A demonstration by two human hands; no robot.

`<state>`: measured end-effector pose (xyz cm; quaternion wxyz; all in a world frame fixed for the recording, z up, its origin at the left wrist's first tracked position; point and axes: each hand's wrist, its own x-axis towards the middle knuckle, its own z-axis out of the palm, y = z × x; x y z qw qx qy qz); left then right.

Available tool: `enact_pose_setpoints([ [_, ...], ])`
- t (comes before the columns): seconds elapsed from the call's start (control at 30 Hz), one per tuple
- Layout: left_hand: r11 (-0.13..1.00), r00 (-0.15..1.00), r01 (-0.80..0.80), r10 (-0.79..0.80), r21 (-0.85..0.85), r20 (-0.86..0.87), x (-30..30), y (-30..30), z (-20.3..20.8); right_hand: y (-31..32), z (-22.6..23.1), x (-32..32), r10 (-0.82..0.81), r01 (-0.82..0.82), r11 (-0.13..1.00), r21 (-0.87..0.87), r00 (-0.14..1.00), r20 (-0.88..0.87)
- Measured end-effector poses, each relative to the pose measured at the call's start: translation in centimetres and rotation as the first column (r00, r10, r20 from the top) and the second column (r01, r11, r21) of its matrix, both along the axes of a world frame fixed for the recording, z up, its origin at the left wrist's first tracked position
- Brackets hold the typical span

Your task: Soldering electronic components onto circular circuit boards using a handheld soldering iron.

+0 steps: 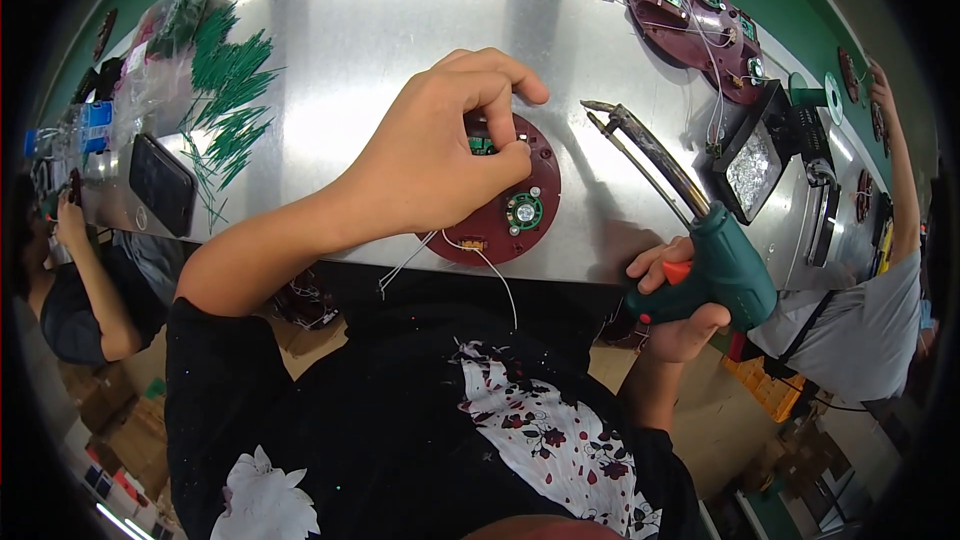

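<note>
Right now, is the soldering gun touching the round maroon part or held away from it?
Held away. The right hand grips the green soldering gun, its tip in the air beside the round maroon part under the left hand.

Shiny sheet-metal workbench (380, 10), landmark. At its near edge: round dark-red plastic housing (505, 210) with small green circuit board and white wires; left hand (440, 155) pressed on top, fingertips pinching at the board. Right of housing, off the near edge: right hand (680, 315) gripping green pistol-grip soldering gun (715, 260), metal tip over the bench. Far left: loose green wire pieces (230, 100), black phone (160, 183).
</note>
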<state>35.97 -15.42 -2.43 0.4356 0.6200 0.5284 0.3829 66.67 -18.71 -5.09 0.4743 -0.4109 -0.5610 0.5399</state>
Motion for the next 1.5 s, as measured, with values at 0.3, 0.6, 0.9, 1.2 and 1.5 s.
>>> enact_pose_setpoints([
  [0.3, 0.994, 0.998, 0.004, 0.004, 0.109, -0.070, 0.0, 0.0, -0.3, 0.1, -0.4, 0.3, 0.026, -0.025, 1.000, 0.014, 0.999, -0.035],
  [0.6, 0.993, 1.000, -0.027, 0.027, 0.115, 0.001, -0.2, 0.1, 0.2, 0.5, -2.0, 0.4, 0.043, -0.036, 0.998, 0.042, 0.980, -0.193],
  [0.9, 0.882, 0.778, 0.407, -0.200, 0.236, -0.595, -1.3, -2.4, 3.9, 0.4, -2.7, 1.1, -0.029, 0.052, 0.996, 0.072, 0.958, -0.285],
  [1.2, 0.965, 0.521, 0.262, -0.124, 0.020, -0.845, -7.5, 2.3, 9.4, 0.2, -1.9, 0.0, -0.152, 0.175, 0.982, 0.069, 0.955, -0.254],
  [1.5, 0.800, 0.483, -0.563, 0.522, 0.207, -0.703, -16.4, 15.4, 7.5, 0.7, -2.5, 0.1, -0.026, 0.085, 0.981, 0.173, 0.949, -0.315],
])
